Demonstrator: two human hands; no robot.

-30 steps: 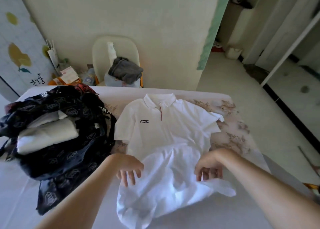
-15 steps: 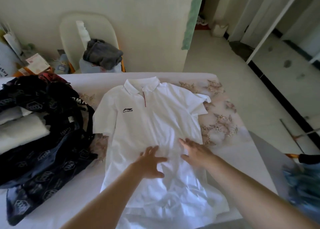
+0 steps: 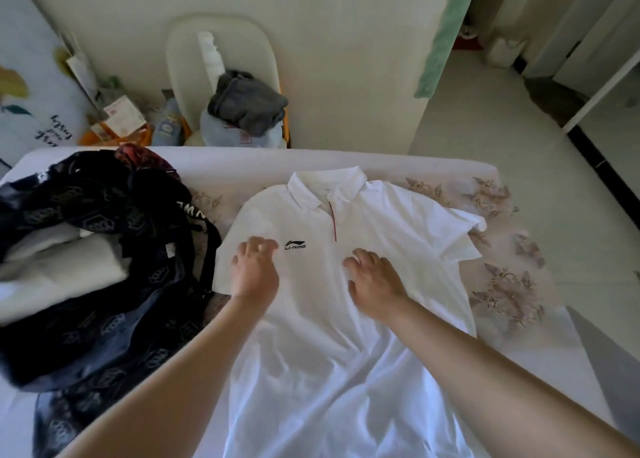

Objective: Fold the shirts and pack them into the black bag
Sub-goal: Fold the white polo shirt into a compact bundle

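On bed, white polo shirt (image 3: 363, 249) lies face-up.

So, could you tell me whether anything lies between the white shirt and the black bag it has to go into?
Nothing visible does. The white shirt lies unfolded right beside the black bag, whose strap runs beside its sleeve. Folded white clothes already fill part of the bag's opening.

The shirt (image 3: 398, 236) is white with a red placket line and black logo. At nine o'clock, the black bag (image 3: 104, 319) bears pale emblems.
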